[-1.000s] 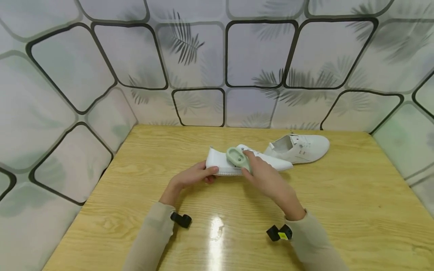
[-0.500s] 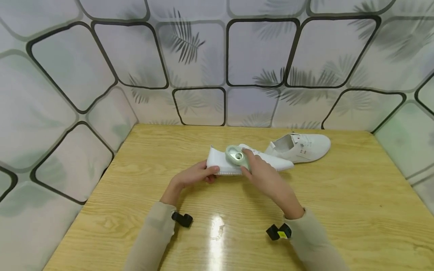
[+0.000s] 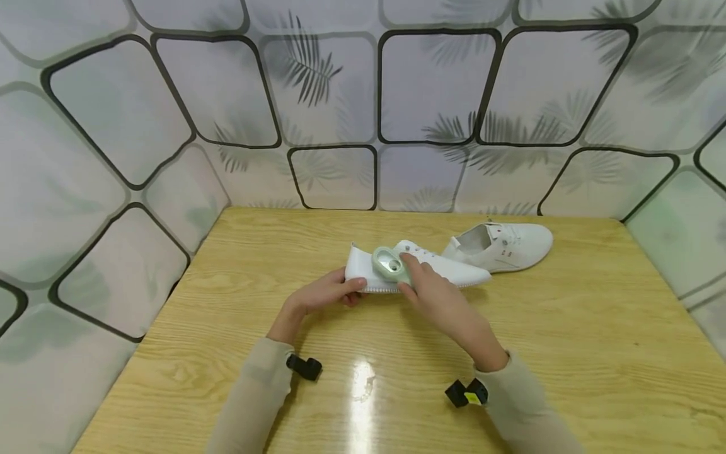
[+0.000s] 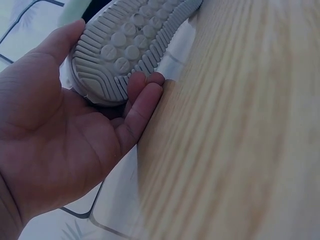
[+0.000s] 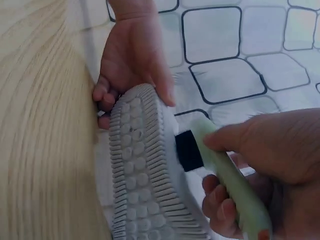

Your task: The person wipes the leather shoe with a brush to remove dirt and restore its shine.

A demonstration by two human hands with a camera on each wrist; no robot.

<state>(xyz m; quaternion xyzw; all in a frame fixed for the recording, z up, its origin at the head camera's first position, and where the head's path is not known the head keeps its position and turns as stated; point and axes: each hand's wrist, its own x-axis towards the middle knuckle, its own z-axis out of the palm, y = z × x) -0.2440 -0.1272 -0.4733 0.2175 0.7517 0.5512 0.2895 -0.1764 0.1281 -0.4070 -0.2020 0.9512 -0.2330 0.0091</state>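
A white shoe (image 3: 454, 270) is tipped on its side, its ridged, studded sole (image 4: 131, 40) turned toward the person. My left hand (image 3: 324, 294) grips it by the heel, the thumb along the sole's edge and the fingers curled beneath. In my right hand (image 3: 439, 296) is a pale green brush (image 5: 232, 185), held by its handle. Dark bristles (image 5: 189, 151) show in the right wrist view, against the side of the shoe near the heel. A second white shoe (image 3: 522, 247) stands upright behind the toe of the first.
Both shoes are on a wooden table (image 3: 227, 265). A patterned cloth wall (image 3: 437, 88) rises along the table's back edge, and similar panels stand at the left and right. Each wrist carries a small black camera (image 3: 304, 367).
The brush in my right hand has shifted slightly left along the shoe's side, toward the heel. The left hand and both shoes have stayed almost in place.
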